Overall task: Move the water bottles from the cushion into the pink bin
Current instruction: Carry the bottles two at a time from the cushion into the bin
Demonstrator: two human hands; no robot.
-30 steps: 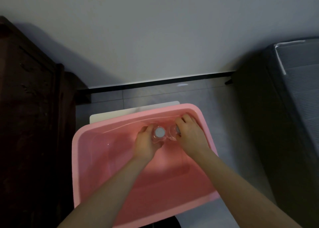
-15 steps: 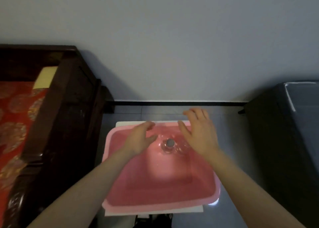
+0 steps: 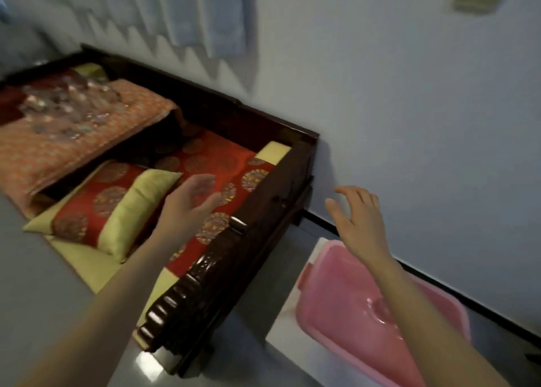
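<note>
Nearest the camera, two bare forearms are seen extended over a smooth grey tiled floor (image 3: 38, 284). The pink bin (image 3: 336, 313), of glossy plastic with rounded corners, is found low on the right, resting on a white flat board (image 3: 281, 328) close to the wall; its interior is partly hidden by the right forearm. The right hand (image 3: 360, 214) is held above the bin's far corner, fingers spread and loosely curled, nothing grasped. The left hand (image 3: 187, 205) is held over the sofa seat, palm open, fingers apart and motion-blurred, likewise empty.

A dark carved wooden sofa frame (image 3: 222, 272), glossy and ridged along its armrest, is noted beside the bin. Its seat is covered in red brocade with gold roundels (image 3: 228, 164) and yellow-green trim. A small bolster pillow (image 3: 117, 208) of matching fabric lies on it. Farther back, an orange patterned cushion (image 3: 87, 140) is raised above the seat, and the clear plastic water bottles (image 3: 67, 105) lie clustered on top, blurred. A plain pale wall (image 3: 409, 108) and pale curtain hems (image 3: 190, 12) close the view.
</note>
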